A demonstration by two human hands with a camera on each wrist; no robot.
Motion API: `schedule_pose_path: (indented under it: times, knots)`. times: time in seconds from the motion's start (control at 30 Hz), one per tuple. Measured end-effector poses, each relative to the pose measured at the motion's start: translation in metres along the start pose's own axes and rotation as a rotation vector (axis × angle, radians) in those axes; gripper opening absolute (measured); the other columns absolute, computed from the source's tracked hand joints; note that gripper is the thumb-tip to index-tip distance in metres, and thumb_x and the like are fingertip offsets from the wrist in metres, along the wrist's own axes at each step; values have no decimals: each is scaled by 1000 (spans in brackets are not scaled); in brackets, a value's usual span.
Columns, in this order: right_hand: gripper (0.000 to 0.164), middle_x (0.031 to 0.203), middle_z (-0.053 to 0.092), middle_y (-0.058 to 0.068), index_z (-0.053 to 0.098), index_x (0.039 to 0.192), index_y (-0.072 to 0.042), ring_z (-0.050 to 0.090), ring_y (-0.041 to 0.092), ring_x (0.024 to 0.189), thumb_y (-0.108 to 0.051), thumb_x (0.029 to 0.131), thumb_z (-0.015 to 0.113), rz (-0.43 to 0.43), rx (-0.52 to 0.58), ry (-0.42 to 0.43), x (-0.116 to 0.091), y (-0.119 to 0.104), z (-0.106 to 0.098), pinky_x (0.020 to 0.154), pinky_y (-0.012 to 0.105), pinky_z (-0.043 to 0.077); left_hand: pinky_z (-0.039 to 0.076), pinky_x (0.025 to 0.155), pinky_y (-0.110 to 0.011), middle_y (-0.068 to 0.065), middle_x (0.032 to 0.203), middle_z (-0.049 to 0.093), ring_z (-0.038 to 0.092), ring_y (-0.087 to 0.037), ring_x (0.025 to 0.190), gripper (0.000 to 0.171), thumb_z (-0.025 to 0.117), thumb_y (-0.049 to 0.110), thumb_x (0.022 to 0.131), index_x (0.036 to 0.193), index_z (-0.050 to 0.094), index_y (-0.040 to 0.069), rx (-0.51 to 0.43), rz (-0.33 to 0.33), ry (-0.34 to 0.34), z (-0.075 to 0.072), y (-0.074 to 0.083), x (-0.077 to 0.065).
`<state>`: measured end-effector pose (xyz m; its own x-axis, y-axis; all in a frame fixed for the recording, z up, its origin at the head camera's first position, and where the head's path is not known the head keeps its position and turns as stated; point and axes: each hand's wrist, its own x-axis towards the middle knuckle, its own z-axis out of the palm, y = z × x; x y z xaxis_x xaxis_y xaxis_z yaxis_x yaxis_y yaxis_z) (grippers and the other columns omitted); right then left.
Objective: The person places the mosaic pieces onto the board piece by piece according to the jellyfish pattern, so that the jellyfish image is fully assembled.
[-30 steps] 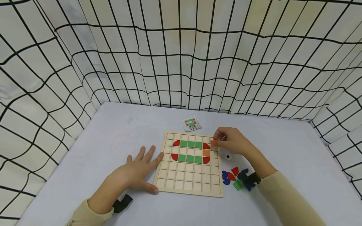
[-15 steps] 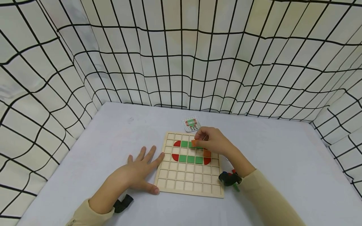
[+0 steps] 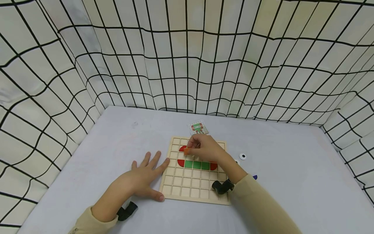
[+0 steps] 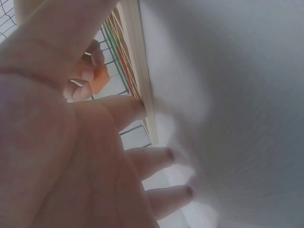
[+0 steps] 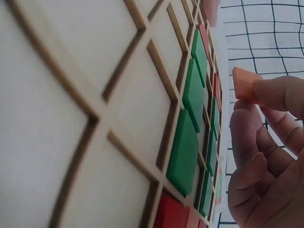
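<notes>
Thumb and fingertips of my right hand [image 3: 205, 148] pinch an orange square tile [image 5: 245, 83], held above the wooden grid board [image 3: 187, 185]. In the head view the tile overlaps the upper left of the pattern, by a red quarter-round tile [image 3: 181, 148]. A row of green square tiles [image 3: 197, 165] lies in the board, with a red quarter-round tile [image 3: 180, 162] at its left end and another at its right. My right hand covers much of the upper row. My left hand [image 3: 143, 178] lies spread on the table, its index fingertip and thumb at the board's left edge.
Behind the board lies a small printed card [image 3: 197, 127] with a coloured pattern. Right of the board are a round eye piece [image 3: 243, 156] and a blue piece [image 3: 255, 177], partly behind the right forearm. Black netting [image 3: 187, 58] over white cloth surrounds the table.
My right hand has carried the orange tile leftward from the board's upper right edge, over the upper row, to its left end. The left hand stays in place.
</notes>
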<state>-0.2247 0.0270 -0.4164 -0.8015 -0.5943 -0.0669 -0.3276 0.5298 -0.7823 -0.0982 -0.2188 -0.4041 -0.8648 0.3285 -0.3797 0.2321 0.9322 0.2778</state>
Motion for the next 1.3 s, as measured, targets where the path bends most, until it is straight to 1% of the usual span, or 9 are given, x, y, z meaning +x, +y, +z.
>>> schedule_pose_path:
  times: [0.13, 0.3, 0.73, 0.93, 1.1, 1.3]
  knots:
    - [13, 80, 65, -2, 65, 90, -19, 61, 16, 74, -24, 88, 76, 6, -10, -2, 5, -1, 6, 64, 31, 51, 11, 101, -84, -20, 167, 2, -1, -53, 149, 119, 79, 69, 67, 160, 23, 21, 0, 0, -2, -1, 0, 0]
    - [13, 80, 65, -4, 65, 91, -20, 59, 15, 73, -25, 87, 76, 9, -49, -3, 9, -1, 13, 64, 30, 50, 12, 101, -84, -20, 167, 2, 0, -53, 149, 119, 78, 69, 67, 160, 22, 20, 7, 5, -2, -1, 0, -1]
    - [11, 78, 64, -7, 65, 89, -24, 58, 13, 71, -25, 88, 76, 24, -137, -22, 11, -9, 21, 65, 30, 48, 13, 101, -84, -20, 167, 3, 1, -54, 149, 119, 77, 70, 67, 160, 23, 20, 11, 8, 1, 0, 0, -1]
    - [11, 74, 63, -7, 65, 88, -24, 57, 12, 69, -26, 89, 75, 25, -189, -24, 11, -11, 22, 64, 29, 47, 13, 101, -84, -20, 167, 3, 1, -54, 149, 119, 77, 70, 67, 160, 22, 21, 19, 9, 1, -1, 0, 0]
    - [11, 75, 64, -7, 66, 89, -23, 57, 11, 69, -26, 89, 76, 38, -197, -30, 11, -12, 21, 66, 29, 47, 14, 100, -84, -21, 167, 3, 2, -55, 148, 119, 77, 70, 67, 160, 23, 20, 19, 15, 7, -1, 0, 0]
    - [9, 76, 64, -8, 66, 92, -25, 57, 11, 69, -29, 90, 74, 63, -220, -49, 11, -12, 21, 64, 29, 47, 13, 100, -84, -21, 167, 4, 2, -55, 148, 119, 78, 70, 67, 160, 24, 20, 10, 19, 11, -1, 0, 0]
